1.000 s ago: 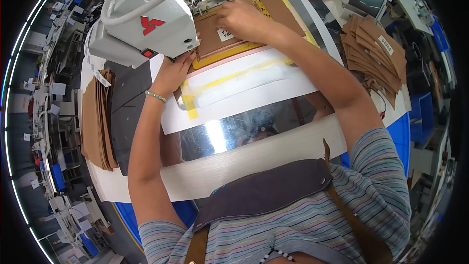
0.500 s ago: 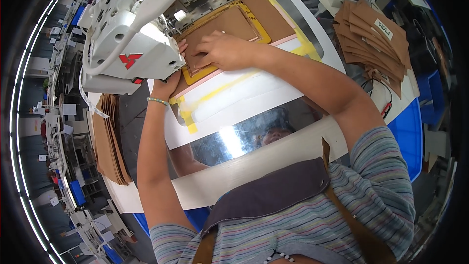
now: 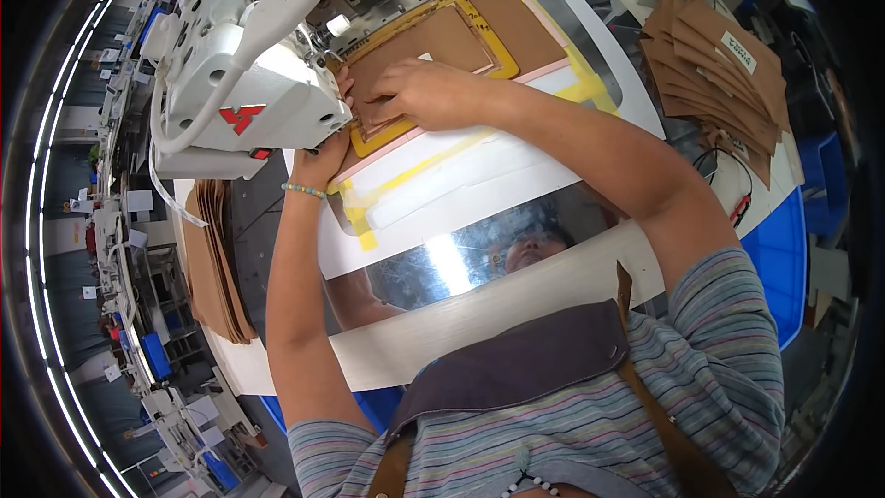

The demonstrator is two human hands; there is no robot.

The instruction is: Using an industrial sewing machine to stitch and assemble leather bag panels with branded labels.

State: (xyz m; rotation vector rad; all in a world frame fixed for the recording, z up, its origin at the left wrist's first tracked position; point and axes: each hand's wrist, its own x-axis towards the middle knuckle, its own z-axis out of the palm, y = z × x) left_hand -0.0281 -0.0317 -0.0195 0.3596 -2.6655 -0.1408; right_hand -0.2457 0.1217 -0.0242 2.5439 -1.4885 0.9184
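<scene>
The person is leaning over a white industrial sewing machine (image 3: 244,83) in the upper left of the frame, and a brown leather-like panel (image 3: 433,41) is already lying inside the yellow-edged clamp frame (image 3: 489,51) under the machine's head. Judging by how things lie, the loading looks nearly done – the panel is seated in the frame and the hands are only settling its near edge; any stitching itself is not showing as begun, as far as I can tell.

The right hand (image 3: 429,92) is lying flat on the panel, fingers stretched and close together, pressing its lower left corner down. The left hand (image 3: 327,134) is reaching up beneath the machine head, fingertips touching the same corner; most of it is hidden by the white housing, so I cannot tell how far its fingers are spread. A beaded bracelet (image 3: 304,190) is sitting on that wrist.

Around the work – a stack of brown cut pieces (image 3: 714,60) is waiting at the upper right of the bench (image 3: 479,304), and another pile (image 3: 217,258) is lying at the left.
</scene>
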